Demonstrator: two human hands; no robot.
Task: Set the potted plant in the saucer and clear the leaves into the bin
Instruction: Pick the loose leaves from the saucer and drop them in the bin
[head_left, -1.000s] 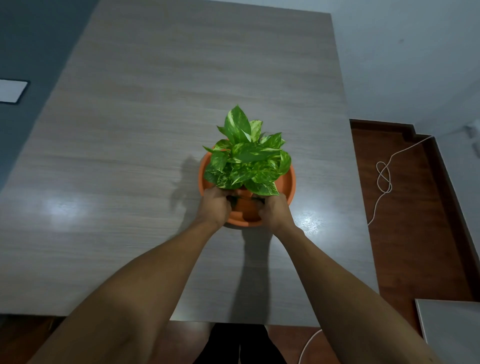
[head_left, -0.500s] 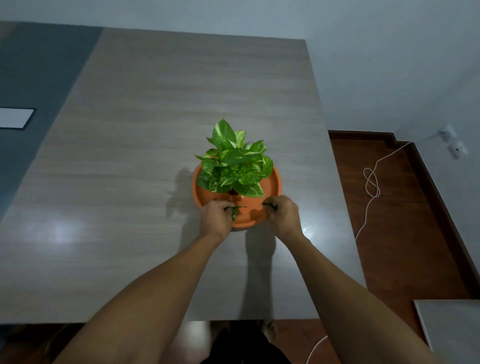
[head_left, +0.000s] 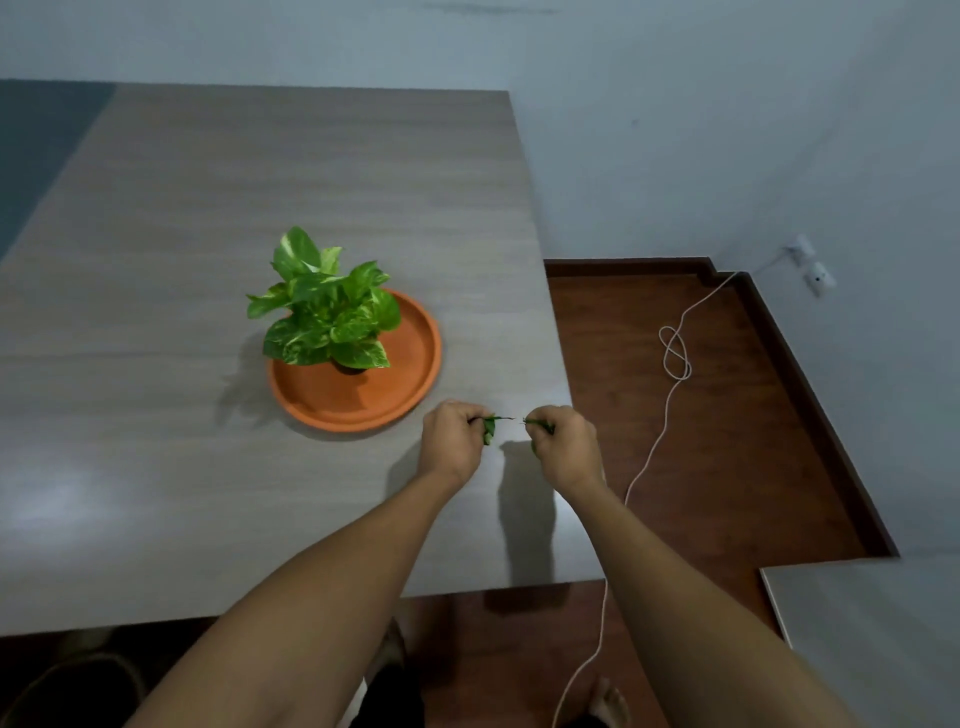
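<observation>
Spanning most of the view, grey wood-grain bench (head_left: 156, 467). Sitting on it, orange saucer (head_left: 358, 395) with potted plant (head_left: 324, 312) inside, toward its far-left part. Near the bench's right edge, left hand (head_left: 452, 441) and right hand (head_left: 563, 447), each pinched on green leaves (head_left: 489, 428), knuckles slightly apart.

A grey wood-grain table (head_left: 218, 171) fills the left and middle of the view, its right edge running down beside a strip of red-brown floor (head_left: 727, 441). Directly on the table, toward its right half, rests a round terracotta saucer (head_left: 415, 374), with a potted plant (head_left: 324, 312) standing inside it, off-centre toward the saucer's far left. On the floor a white cable (head_left: 670, 395) lies in a loose loop and trails toward the near edge.
</observation>
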